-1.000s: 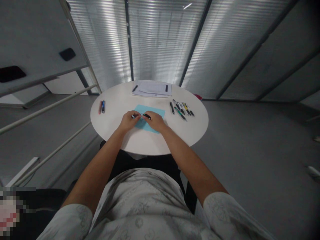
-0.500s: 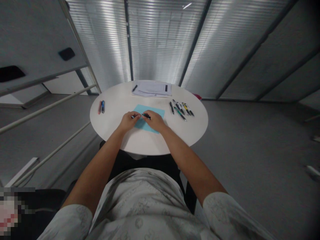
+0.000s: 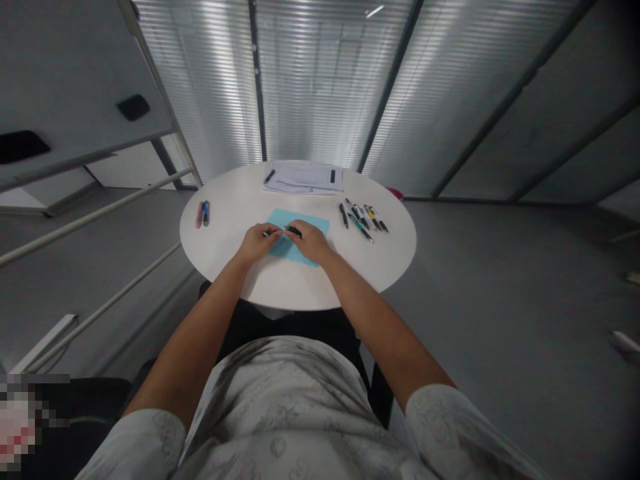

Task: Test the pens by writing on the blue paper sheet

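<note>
Over a light-blue sheet (image 3: 300,255) on the round table, my two hands work close together, fingertips almost meeting. My left hand (image 3: 257,242) is closed in a pinch on a small dark pen part (image 3: 269,233), mostly covered by the fingers. Pinched in my right hand (image 3: 311,241) is another dark pen part (image 3: 293,231), its narrow tip pointing left. Whether the two parts touch is too small to tell. To the right of the sheet lie several pens (image 3: 360,227), among them a green-and-black one and one with yellow.
The round white table (image 3: 230,190) carries a stack of papers (image 3: 305,177) at its far side. A pinkish pen (image 3: 199,215) and a blue pen (image 3: 205,213) lie at the left. A metal-railed frame (image 3: 100,212) stands left of the table; blinds (image 3: 310,80) hang behind.
The pen part in my right hand has tilted slightly, and its tip shows a little more clearly. Both hands have kept almost the same place; the pens and papers have not moved.
</note>
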### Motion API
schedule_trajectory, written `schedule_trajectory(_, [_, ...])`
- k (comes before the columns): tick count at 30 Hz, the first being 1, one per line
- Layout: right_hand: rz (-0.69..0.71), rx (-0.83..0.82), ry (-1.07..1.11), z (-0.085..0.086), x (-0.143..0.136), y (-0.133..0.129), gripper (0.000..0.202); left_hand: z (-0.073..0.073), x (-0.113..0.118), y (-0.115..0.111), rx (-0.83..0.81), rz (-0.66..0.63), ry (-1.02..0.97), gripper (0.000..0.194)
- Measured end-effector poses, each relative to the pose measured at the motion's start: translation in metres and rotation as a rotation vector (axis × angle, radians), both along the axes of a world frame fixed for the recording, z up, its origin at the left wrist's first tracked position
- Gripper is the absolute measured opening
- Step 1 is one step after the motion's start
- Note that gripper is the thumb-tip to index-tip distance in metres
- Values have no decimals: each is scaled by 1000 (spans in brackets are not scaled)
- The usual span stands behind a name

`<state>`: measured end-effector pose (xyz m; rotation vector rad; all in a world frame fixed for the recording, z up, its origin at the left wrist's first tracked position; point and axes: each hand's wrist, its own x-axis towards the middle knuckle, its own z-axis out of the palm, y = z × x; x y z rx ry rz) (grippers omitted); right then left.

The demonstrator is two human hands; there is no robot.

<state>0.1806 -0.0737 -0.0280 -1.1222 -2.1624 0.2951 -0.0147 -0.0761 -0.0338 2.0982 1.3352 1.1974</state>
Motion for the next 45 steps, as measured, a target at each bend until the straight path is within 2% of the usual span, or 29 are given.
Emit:
schedule_trajectory(13, [-16, -48, -48, 4, -1, -6, 23, 0, 1, -2, -27, -24, -101, 27])
schedule_trajectory(22, [-32, -38, -49, 0, -1, -2, 22, -1, 3, 0, -59, -27, -194, 25])
schedule_trajectory(30, [-66, -79, -48, 9, 0, -11, 26, -3, 2, 1, -68, -54, -273, 24])
schedule_trajectory(37, [48, -56, -5, 7, 2, -8, 32, -1, 3, 0, -138, -50, -477, 27])
schedule_trajectory(45, [29, -40, -39, 6, 2, -8, 34, 4, 4, -3, -126, -46, -454, 27])
